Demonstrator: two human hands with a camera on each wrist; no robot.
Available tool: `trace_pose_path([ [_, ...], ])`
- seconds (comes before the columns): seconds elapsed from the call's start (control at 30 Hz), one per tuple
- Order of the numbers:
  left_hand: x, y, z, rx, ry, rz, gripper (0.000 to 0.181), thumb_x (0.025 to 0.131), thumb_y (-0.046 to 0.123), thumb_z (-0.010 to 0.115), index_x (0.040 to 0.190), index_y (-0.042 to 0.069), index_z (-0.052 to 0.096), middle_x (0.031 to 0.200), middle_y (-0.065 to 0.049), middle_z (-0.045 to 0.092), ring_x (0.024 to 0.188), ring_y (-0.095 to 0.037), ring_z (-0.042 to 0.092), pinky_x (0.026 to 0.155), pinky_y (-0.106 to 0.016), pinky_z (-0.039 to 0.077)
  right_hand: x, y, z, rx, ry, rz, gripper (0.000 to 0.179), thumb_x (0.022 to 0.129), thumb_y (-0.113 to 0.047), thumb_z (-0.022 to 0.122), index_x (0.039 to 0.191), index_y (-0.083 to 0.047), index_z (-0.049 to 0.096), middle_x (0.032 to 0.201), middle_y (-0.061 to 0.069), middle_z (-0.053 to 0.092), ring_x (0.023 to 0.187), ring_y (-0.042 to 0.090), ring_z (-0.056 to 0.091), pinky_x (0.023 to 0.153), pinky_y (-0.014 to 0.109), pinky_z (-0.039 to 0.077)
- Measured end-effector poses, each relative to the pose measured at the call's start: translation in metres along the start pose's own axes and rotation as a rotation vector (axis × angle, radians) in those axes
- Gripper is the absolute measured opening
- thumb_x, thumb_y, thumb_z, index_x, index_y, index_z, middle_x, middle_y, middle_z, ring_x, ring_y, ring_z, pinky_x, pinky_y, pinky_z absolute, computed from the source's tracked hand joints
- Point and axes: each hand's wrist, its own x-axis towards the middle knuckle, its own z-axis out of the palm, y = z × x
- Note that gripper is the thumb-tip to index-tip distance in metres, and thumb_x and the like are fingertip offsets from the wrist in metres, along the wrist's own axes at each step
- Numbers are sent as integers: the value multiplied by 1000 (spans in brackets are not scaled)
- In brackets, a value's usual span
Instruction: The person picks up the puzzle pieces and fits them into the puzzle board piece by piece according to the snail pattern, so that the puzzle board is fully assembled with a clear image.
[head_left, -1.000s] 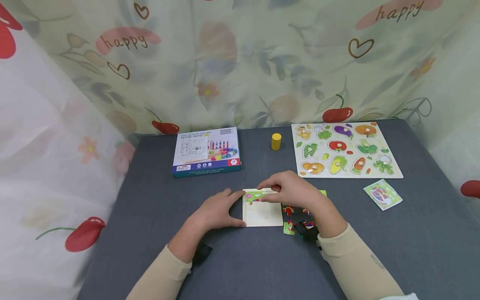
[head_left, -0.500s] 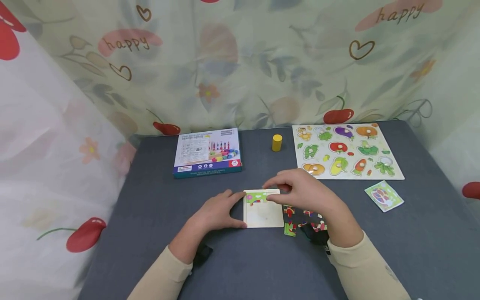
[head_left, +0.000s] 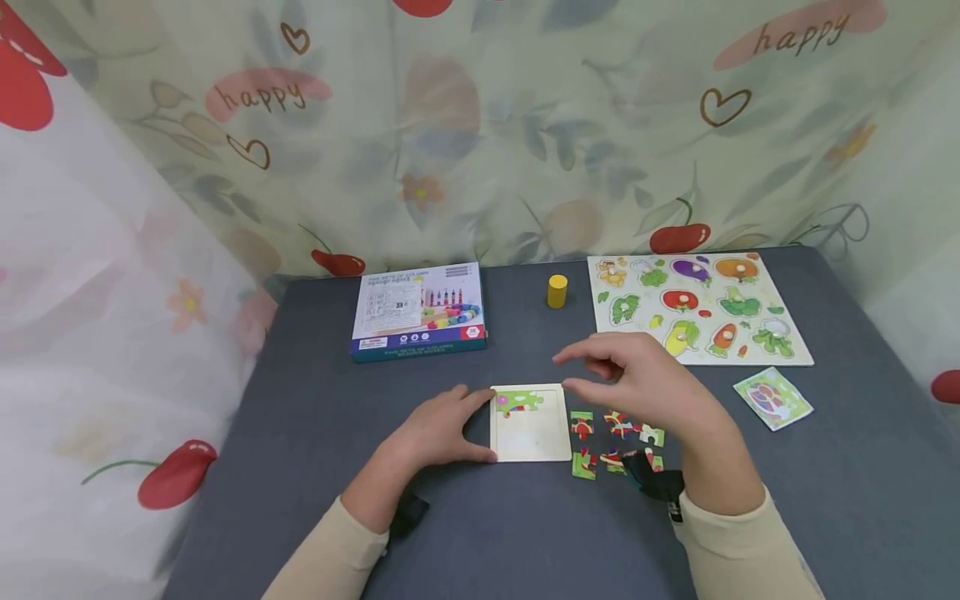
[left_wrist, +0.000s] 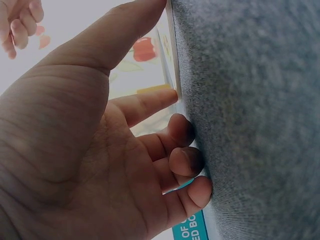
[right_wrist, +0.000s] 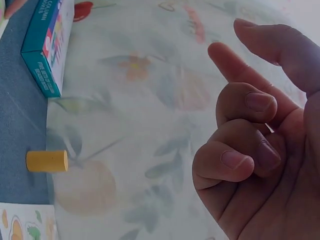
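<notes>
My left hand rests at the left side of a pale square puzzle tray, with index fingertip and thumb tip at its two left corners. In the left wrist view its index finger touches the tray's edge. Joined green puzzle pieces lie along the tray's top left. To the right, several loose puzzle pieces are on the table, partly hidden by the right wrist strap. My right hand hovers above them, holding nothing; thumb and index finger stand apart and the other fingers curl loosely in the right wrist view.
A bead-set box lies at the back left, with a yellow cylinder to its right. The vegetable puzzle board is at the back right. In front of it lies a small printed card. A patterned curtain rises behind the table.
My right hand has moved right, away from the tray, uncovering the joined green pieces and more of the loose ones. The left hand stays at the tray's left edge.
</notes>
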Motion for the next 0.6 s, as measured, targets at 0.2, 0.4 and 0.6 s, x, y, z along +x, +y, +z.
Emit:
trace_pose_path([
  [0.2, 0, -1, 1, -7, -1, 2, 96, 78, 63, 81, 157, 24, 43, 121, -5, 56, 102, -21, 53, 89, -44, 48, -13, 2, -5, 81, 61, 45, 20, 90, -13, 81, 110, -18, 78, 68, -5, 41, 59, 13, 39, 60, 29, 40],
  [0.4, 0, -2, 1, -12, 5, 3, 96, 78, 63, 81, 157, 24, 43, 120, -5, 55, 101, -21, 52, 87, -43, 47, -22, 11, -10, 102, 96, 112, 22, 89, -15, 82, 111, -18, 77, 70, -2, 44, 59, 13, 39, 59, 29, 40],
  [0.6, -1, -2, 2, -12, 7, 5, 96, 78, 63, 81, 158, 25, 43, 120, -4, 55, 102, -20, 52, 88, -43, 47, -31, 23, -22, 101, 129, 172, 27, 90, -15, 81, 117, -12, 76, 70, 1, 43, 59, 14, 38, 57, 30, 37],
])
